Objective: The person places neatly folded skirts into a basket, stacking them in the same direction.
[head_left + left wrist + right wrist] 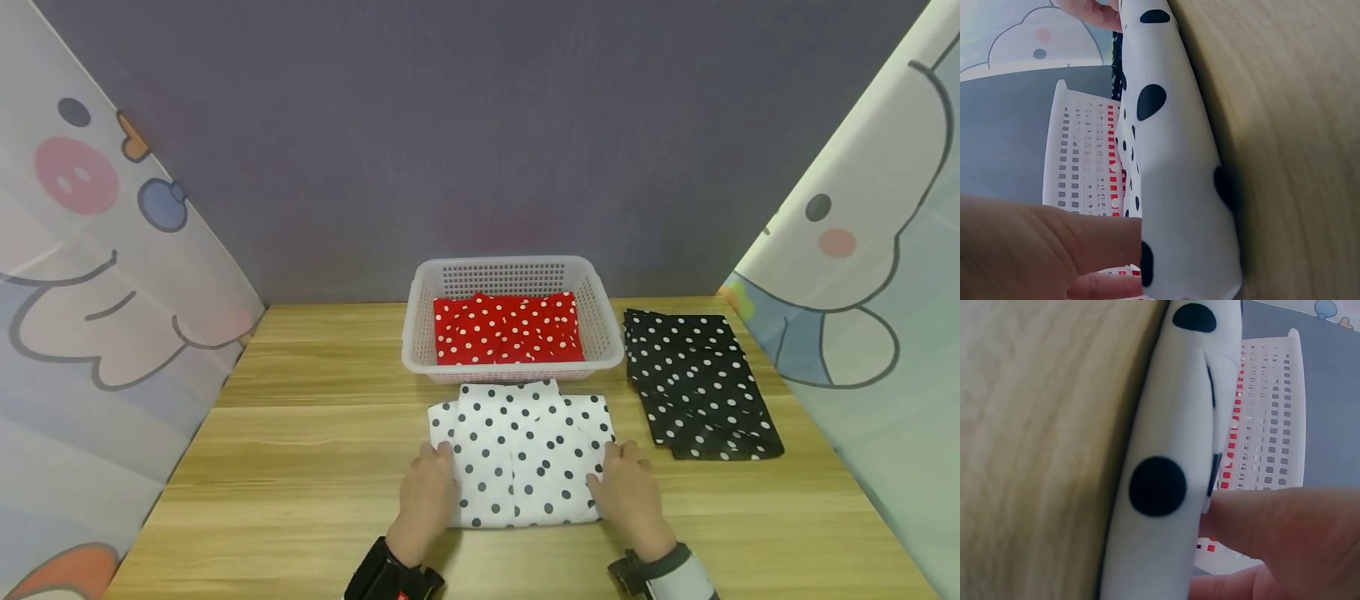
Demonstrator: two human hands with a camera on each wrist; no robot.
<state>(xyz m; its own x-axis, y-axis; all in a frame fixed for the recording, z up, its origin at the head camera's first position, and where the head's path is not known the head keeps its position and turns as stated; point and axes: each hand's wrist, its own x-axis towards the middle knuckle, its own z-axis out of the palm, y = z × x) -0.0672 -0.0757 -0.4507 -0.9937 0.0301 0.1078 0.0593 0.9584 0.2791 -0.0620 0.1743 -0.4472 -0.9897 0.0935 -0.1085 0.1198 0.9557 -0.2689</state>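
Note:
A folded white cloth with black dots [517, 454] lies in front of the basket, its thick rounded fold facing the near side. My left hand [429, 492] grips its left edge, and my right hand [626, 492] grips the right edge with the thumb over the top. In the left wrist view the thumb [1104, 240] meets the upper face of the cloth [1175, 169]. Likewise, the right wrist view has a thumb [1254, 515] against the cloth [1160, 487], fingers partly hidden behind it.
A white plastic basket [420, 333] holding a folded red dotted cloth [506, 329] stands at the back of the wooden table [315, 467]. To its right lies a folded black dotted cloth [701, 387]. A grey panel [480, 150] rises behind, with printed side panels left and right.

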